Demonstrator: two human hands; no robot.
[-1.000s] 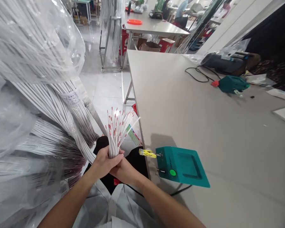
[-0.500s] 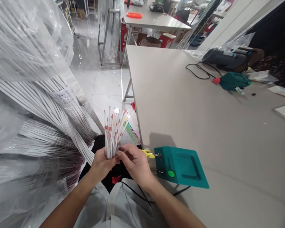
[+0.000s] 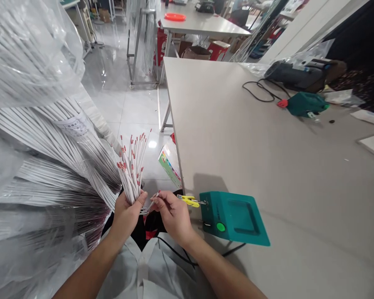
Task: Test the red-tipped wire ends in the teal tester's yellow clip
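My left hand (image 3: 126,211) is closed round a bundle of thin white wires with red tips (image 3: 131,168), held upright and leaning left. Just to its right, my right hand (image 3: 172,212) pinches a single white wire (image 3: 151,202) drawn sideways out of the bundle near its base. A teal box with a green button (image 3: 233,215) sits on the table edge right of my right hand. A yellow clip (image 3: 188,201) sticks out of the box's left side toward my fingers.
Large plastic-wrapped bundles of white wires (image 3: 40,137) fill the left side. The grey table (image 3: 268,158) carries a second teal device (image 3: 305,104), a black cable (image 3: 258,91) and a black machine (image 3: 296,74) at the far right. A second table with an orange dish (image 3: 175,17) stands behind.
The bundle has tilted and shifted left in my left hand. My right hand has let go of the bundle and now pinches one wire pulled out sideways.
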